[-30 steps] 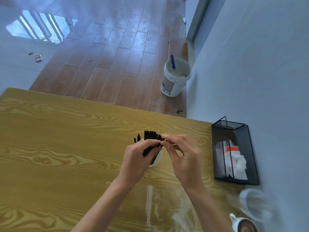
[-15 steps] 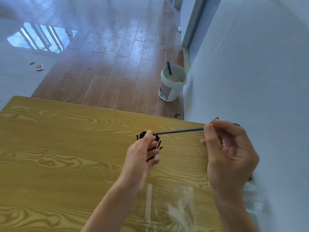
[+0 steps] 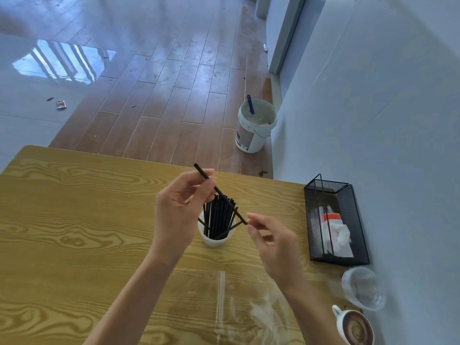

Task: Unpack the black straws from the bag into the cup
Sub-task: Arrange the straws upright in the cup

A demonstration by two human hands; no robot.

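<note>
A white cup [image 3: 216, 239] stands on the wooden table [image 3: 74, 220] and holds several black straws [image 3: 219, 215] standing upright. One single black straw [image 3: 221, 194] lies slanted above the cup. My left hand [image 3: 178, 212] pinches its upper end, and my right hand [image 3: 271, 241] pinches its lower end at the cup's right. A clear plastic bag [image 3: 239, 305] lies flat on the table in front of the cup, near me; it looks empty.
A black mesh tray [image 3: 336, 220] with white and orange packets stands at the right against the wall. A clear plastic cup [image 3: 363, 287] and a coffee mug [image 3: 353, 327] sit at the near right. On the floor beyond the table stands a white bucket [image 3: 255, 125].
The single straw, held level and stretched far right half a second ago, is now slanted over the cup. My right hand came back left and down; my left hand rose off the bundle.
</note>
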